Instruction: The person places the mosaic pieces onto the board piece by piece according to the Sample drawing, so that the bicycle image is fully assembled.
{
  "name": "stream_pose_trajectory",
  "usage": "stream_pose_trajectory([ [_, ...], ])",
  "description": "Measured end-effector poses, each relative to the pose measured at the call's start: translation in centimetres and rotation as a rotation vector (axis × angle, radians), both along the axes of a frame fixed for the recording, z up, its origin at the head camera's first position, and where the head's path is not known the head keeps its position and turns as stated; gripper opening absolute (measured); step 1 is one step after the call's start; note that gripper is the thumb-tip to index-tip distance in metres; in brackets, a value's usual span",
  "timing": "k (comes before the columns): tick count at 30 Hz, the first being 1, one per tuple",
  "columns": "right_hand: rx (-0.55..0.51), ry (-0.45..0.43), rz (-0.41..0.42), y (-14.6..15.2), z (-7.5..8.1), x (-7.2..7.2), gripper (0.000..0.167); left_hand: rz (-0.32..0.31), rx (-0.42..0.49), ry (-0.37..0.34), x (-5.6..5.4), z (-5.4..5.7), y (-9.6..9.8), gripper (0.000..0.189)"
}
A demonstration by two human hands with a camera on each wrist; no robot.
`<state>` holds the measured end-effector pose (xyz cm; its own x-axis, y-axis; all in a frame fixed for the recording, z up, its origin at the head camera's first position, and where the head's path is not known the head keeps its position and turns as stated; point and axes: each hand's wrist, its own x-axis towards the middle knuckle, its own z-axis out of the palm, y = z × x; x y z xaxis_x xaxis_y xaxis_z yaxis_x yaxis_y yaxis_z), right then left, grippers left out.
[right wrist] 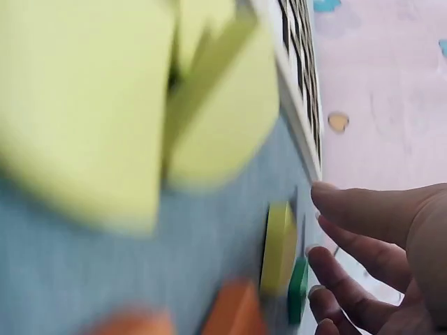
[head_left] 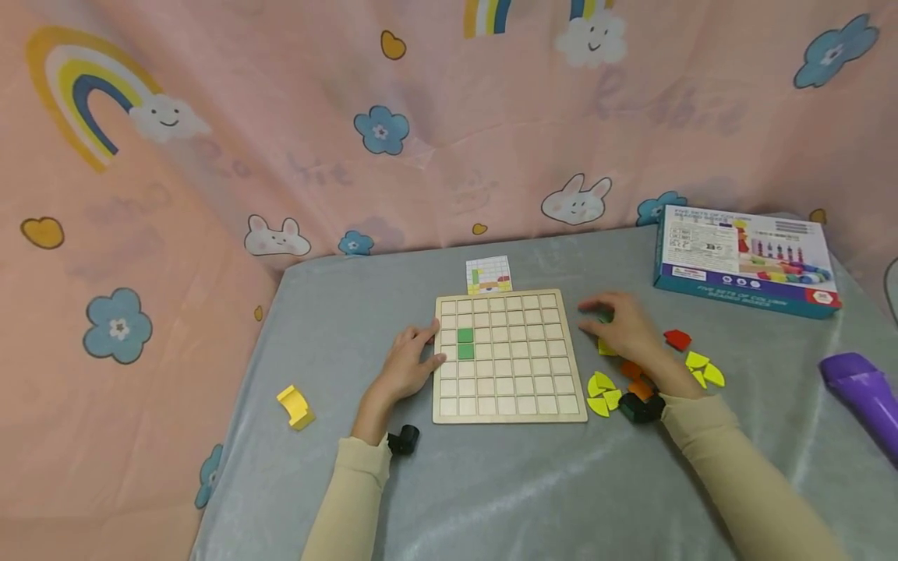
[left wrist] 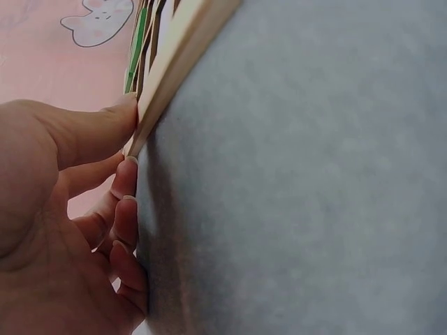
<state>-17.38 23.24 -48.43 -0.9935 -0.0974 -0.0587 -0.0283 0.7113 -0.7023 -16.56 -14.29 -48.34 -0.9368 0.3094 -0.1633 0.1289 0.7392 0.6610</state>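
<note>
A wooden grid board point(head_left: 510, 418) lies on the grey cloth, with two green squares point(head_left: 465, 343) set in its left part. At the board's left edge, my left hand point(head_left: 403, 362) holds the rim; the left wrist view has the thumb point(left wrist: 105, 129) on the frame and the other fingers beside it. My right hand point(head_left: 620, 323) hovers past the board's right side, fingers apart and slightly bent. Right by its fingertips in the right wrist view are a green piece point(right wrist: 297, 289) and a yellow piece point(right wrist: 279, 244); nothing shows between the fingers.
A small pattern card point(head_left: 489, 274) lies behind the board. Yellow pieces point(head_left: 601, 393), orange pieces point(head_left: 640, 387) and a red piece point(head_left: 677, 340) are scattered at right. Farther out are a box point(head_left: 747, 261) and a purple object point(head_left: 859, 397); a yellow block point(head_left: 296, 407) sits left.
</note>
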Motion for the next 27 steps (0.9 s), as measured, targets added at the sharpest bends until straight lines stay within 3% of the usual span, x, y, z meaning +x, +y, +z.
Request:
stream_pose_trajectory([
  [9,0.043,0.001,-0.086,3.6,-0.3,0.4,0.032,0.015,0.0,-0.007,0.1,0.3,0.2,0.064],
  [17,0.04,0.015,-0.123,3.3,-0.2,0.8,0.025,-0.011,-0.003,0.037,-0.1,-0.2,0.0,0.063],
  [27,-0.028,0.127,-0.134,2.0,0.4,1.2,0.021,0.016,-0.006,-0.012,0.0,0.1,0.2,0.064],
])
